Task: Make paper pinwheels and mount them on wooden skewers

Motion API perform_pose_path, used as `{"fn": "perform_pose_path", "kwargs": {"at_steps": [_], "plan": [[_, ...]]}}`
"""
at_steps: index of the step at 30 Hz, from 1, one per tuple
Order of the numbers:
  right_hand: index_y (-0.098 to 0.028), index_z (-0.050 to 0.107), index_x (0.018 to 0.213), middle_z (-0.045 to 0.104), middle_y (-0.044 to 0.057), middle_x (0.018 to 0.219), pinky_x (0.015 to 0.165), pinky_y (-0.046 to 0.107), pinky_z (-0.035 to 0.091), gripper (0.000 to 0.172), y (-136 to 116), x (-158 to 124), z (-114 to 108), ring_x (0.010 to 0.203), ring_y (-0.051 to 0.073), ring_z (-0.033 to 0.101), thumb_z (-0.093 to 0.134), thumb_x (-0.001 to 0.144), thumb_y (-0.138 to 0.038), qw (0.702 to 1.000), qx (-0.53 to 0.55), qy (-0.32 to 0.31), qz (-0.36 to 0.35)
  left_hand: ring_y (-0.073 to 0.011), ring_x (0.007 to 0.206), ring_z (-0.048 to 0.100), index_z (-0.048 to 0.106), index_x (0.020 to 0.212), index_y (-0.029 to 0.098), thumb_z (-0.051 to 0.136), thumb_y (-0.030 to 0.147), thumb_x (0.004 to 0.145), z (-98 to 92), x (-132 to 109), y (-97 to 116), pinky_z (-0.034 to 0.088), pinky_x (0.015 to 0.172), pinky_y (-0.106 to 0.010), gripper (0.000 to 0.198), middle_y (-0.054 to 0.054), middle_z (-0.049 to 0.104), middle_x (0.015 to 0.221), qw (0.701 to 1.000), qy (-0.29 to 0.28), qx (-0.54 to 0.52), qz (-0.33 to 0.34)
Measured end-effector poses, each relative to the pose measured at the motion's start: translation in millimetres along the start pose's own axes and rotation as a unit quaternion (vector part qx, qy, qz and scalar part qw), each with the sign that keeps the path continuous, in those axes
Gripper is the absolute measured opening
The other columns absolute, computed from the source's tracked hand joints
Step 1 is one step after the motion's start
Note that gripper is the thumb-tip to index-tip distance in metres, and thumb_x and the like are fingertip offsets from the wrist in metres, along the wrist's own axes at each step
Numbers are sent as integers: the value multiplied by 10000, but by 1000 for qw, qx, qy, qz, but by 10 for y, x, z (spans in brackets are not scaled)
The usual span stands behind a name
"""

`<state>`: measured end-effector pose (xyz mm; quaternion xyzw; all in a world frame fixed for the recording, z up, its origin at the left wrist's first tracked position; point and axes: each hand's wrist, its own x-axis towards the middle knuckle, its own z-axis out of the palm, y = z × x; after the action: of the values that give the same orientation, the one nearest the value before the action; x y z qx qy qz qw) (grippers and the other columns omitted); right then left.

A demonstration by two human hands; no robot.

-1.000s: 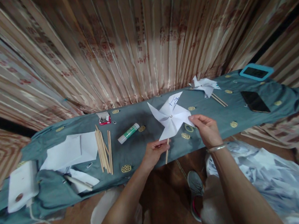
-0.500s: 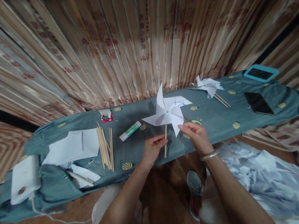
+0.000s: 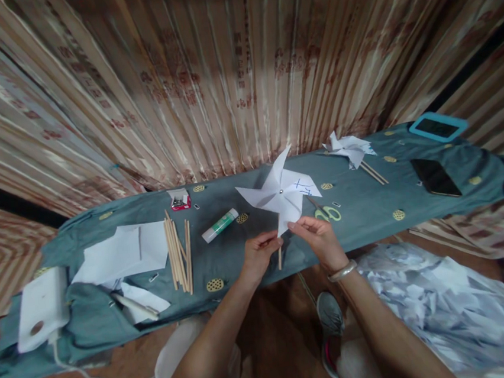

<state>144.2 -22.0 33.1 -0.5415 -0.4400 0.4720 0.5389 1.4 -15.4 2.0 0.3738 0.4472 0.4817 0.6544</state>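
Observation:
A white paper pinwheel [image 3: 274, 194] with blue pen marks on one blade and a pin at its centre is held upright over the table. My left hand [image 3: 259, 255] pinches its wooden stick [image 3: 279, 260] below the blades. The fingers of my right hand [image 3: 320, 239] are closed at the lower blade, near the stick. Just behind the right hand lie scissors [image 3: 328, 213] with yellow-green handles, partly covered by it. To the left a glue stick [image 3: 220, 225] rests on the green cloth.
Several wooden sticks [image 3: 179, 255], paper sheets [image 3: 119, 252] and a red pin box [image 3: 179, 199] lie left. Finished pinwheels [image 3: 350, 148], a phone [image 3: 436, 177] and a blue-framed device [image 3: 438, 127] lie right. A bag of paper pieces [image 3: 450, 306] stands below. A white corded device [image 3: 43, 307] is far left.
The pinwheel's blades have turned slightly anticlockwise. My right hand has moved left and down toward the stick, uncovering the scissors' handles. The left hand keeps its hold.

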Motion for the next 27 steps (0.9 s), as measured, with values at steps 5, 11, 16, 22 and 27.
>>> {"fn": "perform_pose_path", "kwargs": {"at_steps": [5,11,16,22,27], "plan": [[-198,596,550,550,-29,533,512,247,351,382,6,-6,43,522,102,431,753,613,-540,1000,-12,-6,-17,-155,697,606,779,760,178,847,372,514,9,-20,19,474,728,-278,320,-22,712,730,1000,-13,12,8],[-198,615,557,574,-20,551,518,252,358,367,25,-8,63,529,108,436,748,623,-534,1000,-15,-14,-22,-143,677,589,780,758,178,849,366,513,-7,-12,1,459,703,-266,316,-13,701,703,1000,-13,12,13],[-197,616,546,516,-34,511,511,250,328,345,46,-5,53,522,103,405,742,660,-497,999,-23,-16,-33,-144,693,603,781,752,189,850,331,508,-9,-1,-5,465,728,-270,291,-12,724,730,1000,-11,0,14],[-189,676,635,610,-2,578,539,261,378,328,63,-15,17,560,129,491,705,703,-508,997,-54,-25,-43,-165,745,631,783,806,200,846,324,521,-31,11,34,477,773,-296,317,-26,750,796,1000,6,-8,9],[-186,685,692,646,4,625,571,261,426,284,102,-83,16,576,135,540,686,748,-465,987,-141,-42,-60,-166,741,638,781,819,186,856,335,512,-43,39,107,483,760,-299,350,-52,752,818,999,20,-38,3]]}}
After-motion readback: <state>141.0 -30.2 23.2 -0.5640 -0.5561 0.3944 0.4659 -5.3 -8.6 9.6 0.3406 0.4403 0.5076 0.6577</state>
